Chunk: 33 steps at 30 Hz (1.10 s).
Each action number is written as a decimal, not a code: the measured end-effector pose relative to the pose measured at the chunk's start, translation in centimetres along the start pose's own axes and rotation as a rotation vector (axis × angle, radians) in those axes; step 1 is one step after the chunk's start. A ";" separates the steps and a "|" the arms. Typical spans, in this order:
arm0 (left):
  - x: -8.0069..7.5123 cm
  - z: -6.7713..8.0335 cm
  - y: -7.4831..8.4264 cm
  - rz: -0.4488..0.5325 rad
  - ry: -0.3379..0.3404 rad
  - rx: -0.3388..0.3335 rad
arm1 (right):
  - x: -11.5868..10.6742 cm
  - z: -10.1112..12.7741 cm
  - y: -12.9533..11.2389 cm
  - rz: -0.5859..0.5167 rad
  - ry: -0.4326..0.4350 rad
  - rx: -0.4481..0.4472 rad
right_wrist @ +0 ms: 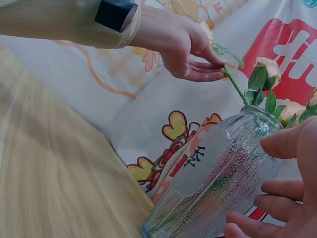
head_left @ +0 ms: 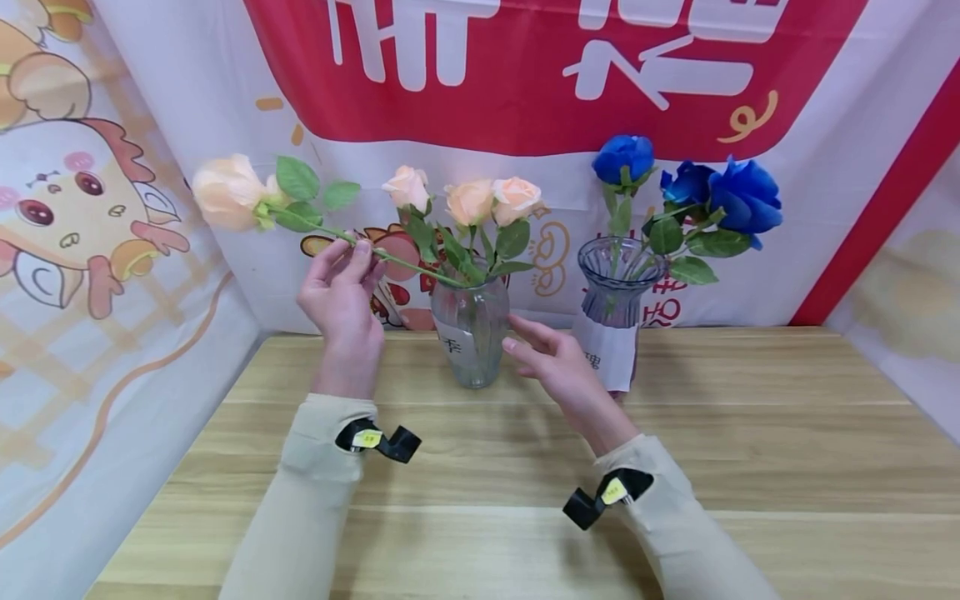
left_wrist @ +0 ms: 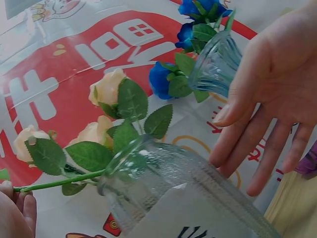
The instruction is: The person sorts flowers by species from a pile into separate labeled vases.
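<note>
My left hand (head_left: pixel 345 287) pinches the green stem (head_left: pixel 408 265) of a peach rose (head_left: pixel 228 193), which leans far out to the left. The stem's lower end lies at the mouth of a clear ribbed glass vase (head_left: pixel 487 321) with a white label. Several peach roses (head_left: pixel 471 202) stand in that vase. Beside its right side is my right hand (head_left: pixel 558 367), fingers extended and apart; in the right wrist view the fingers (right_wrist: pixel 282 188) are close to the glass, and whether they touch it I cannot tell. The held rose's bloom is out of the left wrist view.
To the right, a bluish glass vase (head_left: pixel 618 267) with a flared rim and white label holds blue roses (head_left: pixel 742 196). Both vases stand on a wooden table (head_left: pixel 480 467) close to a printed cloth backdrop (head_left: pixel 555 108). Another printed cloth (head_left: pixel 90 250) hangs at the left.
</note>
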<state>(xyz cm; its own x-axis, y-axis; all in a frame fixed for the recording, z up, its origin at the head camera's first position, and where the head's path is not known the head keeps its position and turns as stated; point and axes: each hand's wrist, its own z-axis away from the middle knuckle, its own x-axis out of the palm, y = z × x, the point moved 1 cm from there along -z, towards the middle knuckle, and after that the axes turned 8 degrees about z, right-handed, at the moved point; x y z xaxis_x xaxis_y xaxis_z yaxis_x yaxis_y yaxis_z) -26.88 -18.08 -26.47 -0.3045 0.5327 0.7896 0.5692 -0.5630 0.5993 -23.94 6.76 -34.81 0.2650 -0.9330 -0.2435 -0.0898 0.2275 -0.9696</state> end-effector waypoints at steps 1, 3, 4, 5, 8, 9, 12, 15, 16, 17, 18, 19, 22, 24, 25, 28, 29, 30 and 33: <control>0.1 0.1 -0.3 -0.013 -0.004 0.007 | 0.0 0.0 0.0 0.000 0.000 0.001; 0.2 0.4 -1.0 -0.036 -0.011 0.027 | 0.0 0.1 -0.1 -0.001 0.001 0.001; 0.3 0.6 -1.2 -0.038 -0.015 0.033 | 0.0 0.1 -0.1 -0.002 0.001 0.001; 0.3 0.8 -1.4 -0.042 -0.018 0.037 | 0.0 0.1 -0.1 -0.003 0.001 0.001; 0.4 1.2 -1.8 -0.044 -0.027 0.045 | 0.0 0.2 -0.2 -0.005 -0.001 0.003; 0.4 1.3 -1.9 -0.047 -0.031 0.047 | 0.0 0.2 -0.2 -0.004 -0.001 0.004; 0.4 1.6 -2.2 -0.074 -0.047 0.052 | -0.1 0.2 -0.2 -0.003 0.000 0.004; 0.5 1.9 -2.5 -0.109 -0.075 0.054 | -0.3 0.2 -0.1 -0.001 0.005 0.005; 0.5 2.0 -2.5 -0.118 -0.086 0.055 | -0.3 0.2 -0.1 -0.001 0.006 0.006; 0.6 2.0 -2.6 -0.126 -0.094 0.056 | -0.3 0.2 0.0 -0.002 0.006 0.006; 0.6 2.1 -2.7 -0.137 -0.101 0.056 | -0.3 0.2 0.0 -0.003 0.006 0.007; 0.6 2.2 -2.8 -0.151 -0.106 0.057 | -0.3 0.2 0.0 -0.003 0.006 0.007; 0.6 2.4 -3.2 -0.182 -0.121 0.047 | -0.3 0.2 0.0 -0.002 0.004 0.008; 0.5 2.6 -3.5 -0.217 -0.122 0.044 | -0.3 0.1 0.0 0.002 0.000 0.008; 0.5 2.6 -3.7 -0.236 -0.125 0.041 | -0.3 0.1 0.0 0.004 -0.001 0.008; 0.4 2.9 -4.3 -0.300 -0.124 0.029 | -0.3 0.1 0.0 0.003 -0.004 0.006; 0.4 3.0 -4.6 -0.319 -0.121 0.023 | -0.4 0.1 0.0 0.005 -0.005 0.006; 0.3 3.1 -5.0 -0.337 -0.121 0.012 | -0.4 0.1 0.0 0.006 -0.006 0.007; 0.1 3.5 -5.7 -0.372 -0.114 -0.003 | -0.4 0.2 0.0 0.010 -0.011 0.013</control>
<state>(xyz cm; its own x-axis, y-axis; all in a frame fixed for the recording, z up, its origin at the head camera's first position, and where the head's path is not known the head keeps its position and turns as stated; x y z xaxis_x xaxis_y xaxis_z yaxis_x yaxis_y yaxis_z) -27.48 -12.65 -30.26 -0.4024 0.7676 0.4988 0.4338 -0.3199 0.8423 -23.88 7.17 -34.76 0.2744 -0.9278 -0.2528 -0.0797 0.2401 -0.9675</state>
